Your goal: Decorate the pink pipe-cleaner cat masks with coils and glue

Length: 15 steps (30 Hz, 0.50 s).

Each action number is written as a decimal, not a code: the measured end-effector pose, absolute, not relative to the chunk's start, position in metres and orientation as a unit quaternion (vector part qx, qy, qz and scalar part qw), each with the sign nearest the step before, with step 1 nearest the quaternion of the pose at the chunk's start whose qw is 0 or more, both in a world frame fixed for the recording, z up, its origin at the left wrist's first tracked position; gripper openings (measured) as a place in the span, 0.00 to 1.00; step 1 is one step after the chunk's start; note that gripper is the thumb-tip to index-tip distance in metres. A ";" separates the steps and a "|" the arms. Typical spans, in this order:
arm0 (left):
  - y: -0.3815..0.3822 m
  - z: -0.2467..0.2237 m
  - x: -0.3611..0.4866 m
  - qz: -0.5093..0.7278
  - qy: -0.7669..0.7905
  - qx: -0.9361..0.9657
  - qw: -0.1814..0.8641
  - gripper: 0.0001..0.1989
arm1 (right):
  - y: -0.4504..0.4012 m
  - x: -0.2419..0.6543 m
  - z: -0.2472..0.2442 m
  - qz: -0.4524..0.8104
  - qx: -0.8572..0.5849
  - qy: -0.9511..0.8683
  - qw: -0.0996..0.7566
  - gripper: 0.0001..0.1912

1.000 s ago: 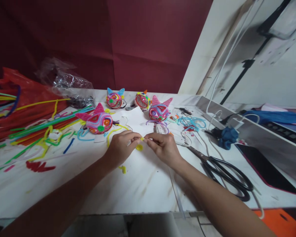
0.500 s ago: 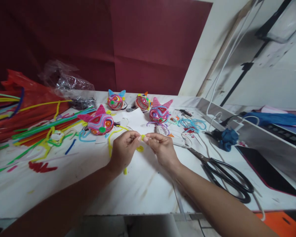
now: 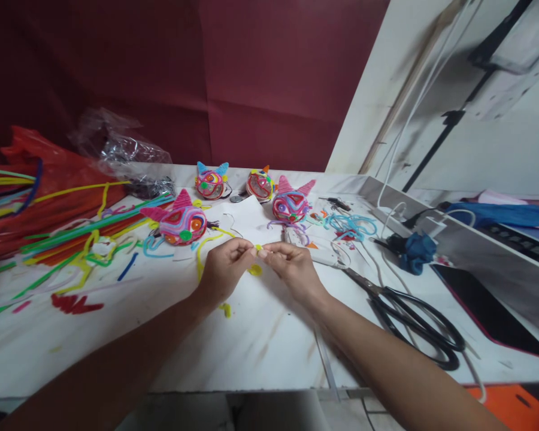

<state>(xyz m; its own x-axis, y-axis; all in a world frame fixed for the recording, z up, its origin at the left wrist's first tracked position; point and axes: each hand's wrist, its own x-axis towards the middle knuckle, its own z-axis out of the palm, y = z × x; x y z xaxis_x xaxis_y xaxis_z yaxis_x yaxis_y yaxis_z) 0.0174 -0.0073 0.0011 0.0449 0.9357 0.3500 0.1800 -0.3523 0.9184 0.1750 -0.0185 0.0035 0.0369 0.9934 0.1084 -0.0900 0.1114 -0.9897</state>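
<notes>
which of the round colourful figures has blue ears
The round multicoloured figure on the rear pair's left: its ears are blue. The left pink-eared figure and right pink-eared figure sit nearer; the orange-topped figure is beside it.

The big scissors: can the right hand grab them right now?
Probably yes: the scissors lie to the right of the right hand, and nothing seems to cover them. It is pinching a small yellow piece, though, so it may need to let go first.
</notes>
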 end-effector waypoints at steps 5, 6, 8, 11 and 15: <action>-0.003 0.000 0.008 0.476 0.416 0.754 0.180 0.06 | -0.014 0.193 0.003 0.337 -0.456 -0.650 0.506 0.23; -0.003 0.000 0.007 0.467 0.405 0.770 0.158 0.06 | -0.013 0.196 0.003 0.304 -0.455 -0.680 0.487 0.22; -0.003 0.001 0.006 0.459 0.392 0.785 0.140 0.07 | -0.014 0.200 0.002 0.255 -0.451 -0.727 0.451 0.18; -0.003 0.002 0.006 0.450 0.405 0.780 0.161 0.08 | -0.015 0.203 0.003 0.230 -0.449 -0.753 0.423 0.14; -0.004 0.005 0.005 0.434 0.445 0.762 0.181 0.08 | -0.016 0.201 0.005 0.242 -0.447 -0.752 0.420 0.13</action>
<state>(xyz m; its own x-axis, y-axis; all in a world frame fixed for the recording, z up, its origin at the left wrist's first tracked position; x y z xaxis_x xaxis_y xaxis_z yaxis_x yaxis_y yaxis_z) 0.0053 -0.0041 0.0047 0.2267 0.8356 0.5004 0.5218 -0.5380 0.6620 0.2013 -0.0162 0.0050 -0.2482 0.8747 0.4162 0.4686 0.4844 -0.7387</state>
